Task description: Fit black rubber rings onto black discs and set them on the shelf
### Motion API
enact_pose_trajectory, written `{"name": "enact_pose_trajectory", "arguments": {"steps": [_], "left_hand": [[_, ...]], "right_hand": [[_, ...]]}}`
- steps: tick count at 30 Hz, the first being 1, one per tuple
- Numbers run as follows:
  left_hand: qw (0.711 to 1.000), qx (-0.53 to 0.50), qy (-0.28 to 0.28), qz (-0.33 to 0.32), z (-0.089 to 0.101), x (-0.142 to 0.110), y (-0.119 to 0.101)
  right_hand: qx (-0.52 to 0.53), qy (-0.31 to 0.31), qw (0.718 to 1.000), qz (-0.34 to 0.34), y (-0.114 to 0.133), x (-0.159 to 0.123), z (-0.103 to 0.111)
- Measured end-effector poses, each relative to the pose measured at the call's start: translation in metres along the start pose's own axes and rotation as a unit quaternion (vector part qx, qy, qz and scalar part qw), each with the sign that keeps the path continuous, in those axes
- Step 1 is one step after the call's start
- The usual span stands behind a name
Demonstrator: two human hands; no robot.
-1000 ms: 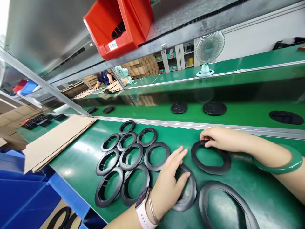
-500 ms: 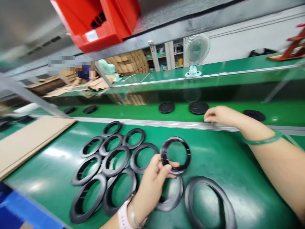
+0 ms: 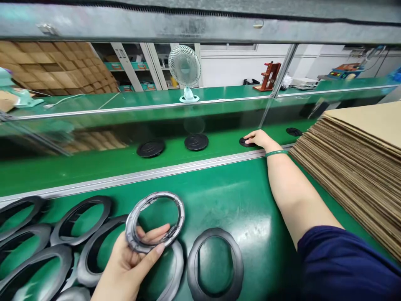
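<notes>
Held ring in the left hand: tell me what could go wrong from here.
The left hand grips the held ring only along its lower edge, so it might slip onto the lying ring beneath.
The right hand is stretched out to the black disc, so its grasp could be clumsy.
The green bangle sits close to the metal rail and may knock it.

Bright, w/ glare on green tbl (image 3: 257, 196), edges stretched.

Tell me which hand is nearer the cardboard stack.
Right. The right hand touches a black disc left of the cardboard stack; the left hand holds a ring, farther left.
</notes>
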State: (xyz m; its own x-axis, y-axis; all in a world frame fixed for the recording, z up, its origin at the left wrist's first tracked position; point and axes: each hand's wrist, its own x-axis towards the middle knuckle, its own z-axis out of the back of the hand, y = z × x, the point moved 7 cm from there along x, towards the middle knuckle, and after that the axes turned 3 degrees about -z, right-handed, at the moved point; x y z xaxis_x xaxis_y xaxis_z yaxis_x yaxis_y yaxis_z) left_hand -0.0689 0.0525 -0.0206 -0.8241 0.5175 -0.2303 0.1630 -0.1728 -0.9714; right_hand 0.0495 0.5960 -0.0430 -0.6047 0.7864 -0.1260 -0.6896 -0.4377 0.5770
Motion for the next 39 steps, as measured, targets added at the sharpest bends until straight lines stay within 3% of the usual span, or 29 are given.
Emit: {"name": "enact_pose_trajectory", "arguments": {"steps": [4,6,8,10,13,16,18,20,26,35,39], "left_hand": [[1.000,0.002,0.013,0.005,-0.006,-0.004,-0.005],[1.000,-0.003,0.030,0.007,-0.009,-0.006,-0.006],[0.999,-0.009,0.031,0.004,-0.008,-0.007,-0.006],[1.000,-0.013,0.029,0.001,-0.006,-0.006,-0.004],[0.999,-0.010,0.035,0.011,-0.005,-0.006,0.000],[0.999,-0.004,0.036,0.021,-0.006,-0.007,0.001],[0.999,-0.005,0.040,0.019,-0.007,-0.008,0.000],[0.999,-0.005,0.038,0.018,-0.008,-0.008,0.000],[1.000,0.003,0.023,0.016,-0.007,-0.008,0.000],[1.000,0.006,0.005,0.008,-0.004,-0.009,0.000],[1.000,0.005,0.008,0.006,-0.005,-0.008,-0.002]], "right_hand": [[0.018,-0.038,0.998,0.035,0.021,0.003,-0.013],[0.038,-0.052,0.996,0.067,0.050,0.000,-0.022],[0.071,-0.050,0.990,0.113,0.094,-0.013,-0.038],[0.126,-0.030,0.975,0.178,0.148,-0.045,-0.056],[0.277,0.044,0.896,0.344,0.227,-0.126,-0.076],[0.285,0.071,0.824,0.485,0.265,-0.210,-0.088],[0.257,0.061,0.802,0.536,0.268,-0.246,-0.096],[0.221,0.031,0.796,0.562,0.263,-0.262,-0.104],[0.149,-0.046,0.779,0.607,0.256,-0.271,-0.114],[0.141,-0.081,0.749,0.642,0.257,-0.288,-0.097],[0.146,-0.085,0.714,0.679,0.260,-0.298,-0.093]]}}
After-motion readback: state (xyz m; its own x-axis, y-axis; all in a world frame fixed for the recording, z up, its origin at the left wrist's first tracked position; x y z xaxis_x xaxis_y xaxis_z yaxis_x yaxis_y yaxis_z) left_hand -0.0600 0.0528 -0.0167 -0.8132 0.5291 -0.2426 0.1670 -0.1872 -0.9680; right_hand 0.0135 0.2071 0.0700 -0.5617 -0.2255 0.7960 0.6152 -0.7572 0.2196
